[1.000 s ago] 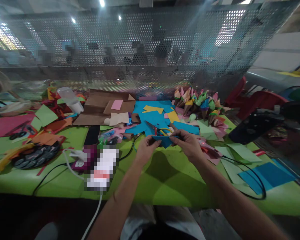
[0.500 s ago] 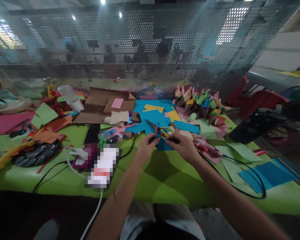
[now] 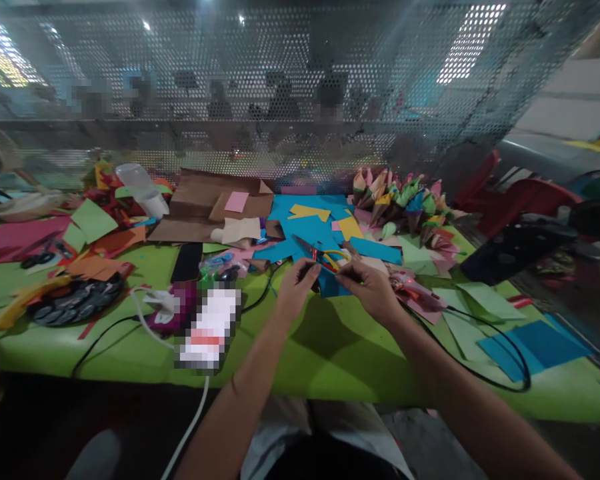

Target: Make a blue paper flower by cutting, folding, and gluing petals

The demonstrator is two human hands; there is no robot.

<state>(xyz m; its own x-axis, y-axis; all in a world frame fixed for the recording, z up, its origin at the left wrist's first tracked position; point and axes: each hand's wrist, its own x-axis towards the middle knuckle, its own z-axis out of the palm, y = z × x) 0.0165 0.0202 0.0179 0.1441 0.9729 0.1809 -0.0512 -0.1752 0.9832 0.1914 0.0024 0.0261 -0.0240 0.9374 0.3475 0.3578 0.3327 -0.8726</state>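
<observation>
My left hand is closed in a pinch near the middle of the table, and my right hand pinches opposite it. Between the fingertips is a small piece of blue paper, partly covered by the fingers. Just beyond my hands are scissors with dark blades and yellow and red handles; their blades point up and left. Large blue paper lies behind them with yellow scraps on it.
Paper flower cones stand at the back right. A pink glue gun with a looping black cable lies right of my hands. A blurred phone and purple socket block are at left. A perforated metal screen rises behind.
My hands stay close together, with the fingertips shifted slightly and the right fingers turned a little. The whole view has moved slightly. The scissors remain beyond the hands.
</observation>
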